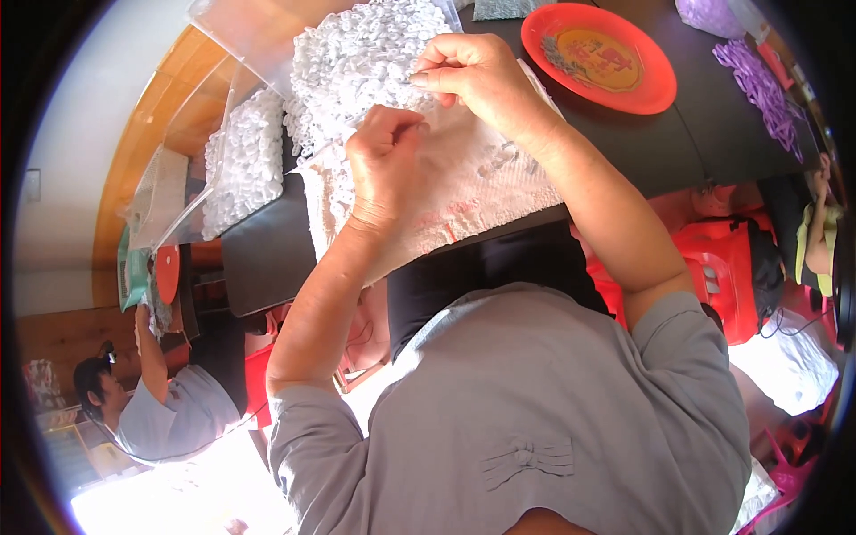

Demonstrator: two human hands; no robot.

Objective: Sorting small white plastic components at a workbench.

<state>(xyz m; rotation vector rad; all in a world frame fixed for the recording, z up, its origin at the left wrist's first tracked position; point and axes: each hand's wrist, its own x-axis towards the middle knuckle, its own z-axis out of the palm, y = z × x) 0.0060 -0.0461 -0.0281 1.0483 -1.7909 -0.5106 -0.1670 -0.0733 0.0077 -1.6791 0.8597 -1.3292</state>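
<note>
Above the towel, my right hand (486, 85) is closed in a pinch, its fingertips at the edge of a heap of small whitish translucent pieces (357, 67). Whatever those fingertips hold is too small to name. Lower and to the left, my left hand (385, 165) is curled closed, thumb and forefinger together; I cannot make out anything between them. Beneath both hands lies a cream towel (464, 209) with a few small greyish pieces (504, 160) scattered toward its right side.
A red oval plate (642, 85) with small grey bits stands right of the towel on the dark table (267, 259). Purple cord (758, 89) lies farther right. Left are another whitish pile (245, 160) and clear plastic panels. Red chairs (722, 267) and another person (178, 406) are nearby.
</note>
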